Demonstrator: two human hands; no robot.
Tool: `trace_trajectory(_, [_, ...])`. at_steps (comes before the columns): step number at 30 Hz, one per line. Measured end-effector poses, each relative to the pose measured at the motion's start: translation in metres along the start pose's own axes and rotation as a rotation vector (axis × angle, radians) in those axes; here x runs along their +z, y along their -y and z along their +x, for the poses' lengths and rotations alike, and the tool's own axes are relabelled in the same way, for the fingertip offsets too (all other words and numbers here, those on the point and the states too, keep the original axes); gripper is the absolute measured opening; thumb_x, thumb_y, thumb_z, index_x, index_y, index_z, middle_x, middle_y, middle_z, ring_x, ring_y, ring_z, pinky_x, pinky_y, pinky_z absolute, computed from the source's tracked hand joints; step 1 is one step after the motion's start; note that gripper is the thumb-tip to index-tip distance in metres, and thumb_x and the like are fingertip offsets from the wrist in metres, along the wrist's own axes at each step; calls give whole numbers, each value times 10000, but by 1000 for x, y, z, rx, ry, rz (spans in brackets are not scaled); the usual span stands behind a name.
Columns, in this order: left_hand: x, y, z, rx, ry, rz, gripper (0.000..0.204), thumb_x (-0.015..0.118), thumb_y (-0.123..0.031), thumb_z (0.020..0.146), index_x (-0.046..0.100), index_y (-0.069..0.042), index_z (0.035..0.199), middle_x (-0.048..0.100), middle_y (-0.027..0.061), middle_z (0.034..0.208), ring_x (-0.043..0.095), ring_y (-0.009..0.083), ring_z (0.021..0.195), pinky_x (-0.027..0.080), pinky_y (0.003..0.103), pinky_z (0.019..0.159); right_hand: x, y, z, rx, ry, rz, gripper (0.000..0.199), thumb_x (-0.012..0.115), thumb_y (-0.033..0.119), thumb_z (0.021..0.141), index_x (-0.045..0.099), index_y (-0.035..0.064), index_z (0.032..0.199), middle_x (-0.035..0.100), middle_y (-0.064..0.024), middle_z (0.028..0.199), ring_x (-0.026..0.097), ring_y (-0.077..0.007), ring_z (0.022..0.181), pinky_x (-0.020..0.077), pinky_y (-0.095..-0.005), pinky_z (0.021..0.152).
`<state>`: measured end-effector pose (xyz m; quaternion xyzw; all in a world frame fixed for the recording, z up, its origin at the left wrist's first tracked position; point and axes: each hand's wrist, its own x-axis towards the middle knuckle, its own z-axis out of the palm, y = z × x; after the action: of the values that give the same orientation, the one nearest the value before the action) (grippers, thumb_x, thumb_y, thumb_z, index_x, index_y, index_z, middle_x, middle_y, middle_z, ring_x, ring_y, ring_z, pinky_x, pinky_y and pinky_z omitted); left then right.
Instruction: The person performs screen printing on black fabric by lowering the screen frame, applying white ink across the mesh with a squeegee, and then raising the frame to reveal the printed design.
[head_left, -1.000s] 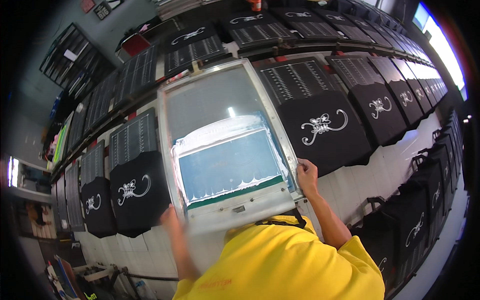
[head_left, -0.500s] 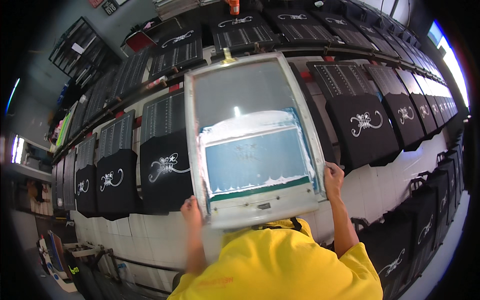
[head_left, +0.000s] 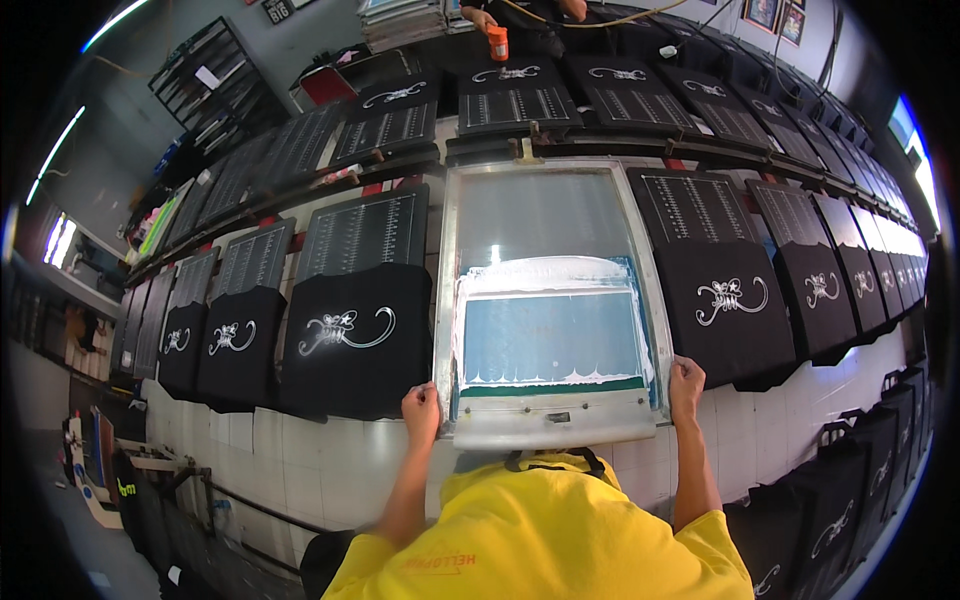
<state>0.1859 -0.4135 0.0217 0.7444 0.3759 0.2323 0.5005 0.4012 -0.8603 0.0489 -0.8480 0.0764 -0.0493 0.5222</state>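
The printing screen frame has been shifted rightward along the counter, now centre frame; left hand and right hand fingers are clamped round its lower corners, placement apparently completed.

Lighting evenly from overhead; glaring brightly at left and right windows; bending straight edges toward the rim; darkening into black vignette; staying sharp centrally.

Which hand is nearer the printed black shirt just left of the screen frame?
Left. The left hand grips the frame's lower left corner, right beside that shirt; the right hand grips the opposite corner.
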Motion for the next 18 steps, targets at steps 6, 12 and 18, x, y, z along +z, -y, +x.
trace_trajectory(6, [6, 6, 10, -2, -40, 37, 288, 620, -203, 893, 685, 77, 911, 662, 156, 760, 620, 212, 653, 467, 342, 628, 10, 5, 17, -64, 31, -22, 231, 573, 31, 881, 691, -87, 1040, 664, -45, 804, 576, -84, 725, 462, -237, 685])
trace_trajectory(12, [9, 2, 20, 36, -20, 56, 317, 621, -230, 890, 687, 80, 907, 658, 167, 710, 623, 200, 634, 464, 344, 609, 16, -11, 30, -77, -21, 28, 220, 581, 24, 869, 700, -78, 1024, 658, -35, 773, 570, -80, 702, 453, -235, 660])
trace_trajectory(18, [9, -2, 17, 66, 19, 77, 327, 631, -248, 901, 691, 74, 905, 627, 147, 628, 578, 149, 574, 441, 334, 558, 11, 4, 35, -60, -5, -26, 221, 597, 33, 846, 705, -66, 1012, 715, -134, 828, 669, -158, 765, 509, -283, 727])
